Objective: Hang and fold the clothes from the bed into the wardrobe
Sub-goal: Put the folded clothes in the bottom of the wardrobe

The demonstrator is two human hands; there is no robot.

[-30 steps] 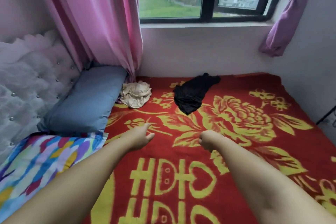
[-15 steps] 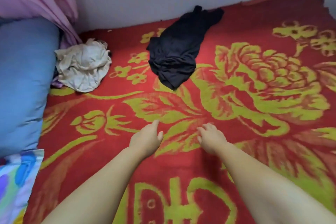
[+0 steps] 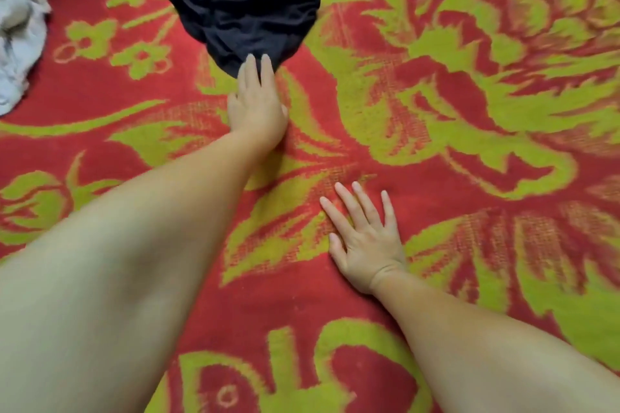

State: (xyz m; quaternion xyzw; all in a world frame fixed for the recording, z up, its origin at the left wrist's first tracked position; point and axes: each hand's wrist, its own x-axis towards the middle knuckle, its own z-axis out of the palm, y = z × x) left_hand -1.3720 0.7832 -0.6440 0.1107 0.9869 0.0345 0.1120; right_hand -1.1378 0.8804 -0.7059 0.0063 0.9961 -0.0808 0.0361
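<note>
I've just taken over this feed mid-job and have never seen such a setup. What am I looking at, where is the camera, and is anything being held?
There is no machine: these are a person's bare arms, filmed by one wide-angle camera worn on the head, looking down. The surface is a bed under a red and yellow-green blanket. The left hand stretches forward, straight fingers touching the near edge of a crumpled black garment. The right hand rests flat on the blanket. Nothing is gripped. A pale crumpled garment lies at the left edge.

blanket (image 3: 436,117) | red, yellow-green flower pattern | spread flat, fills the view
</note>
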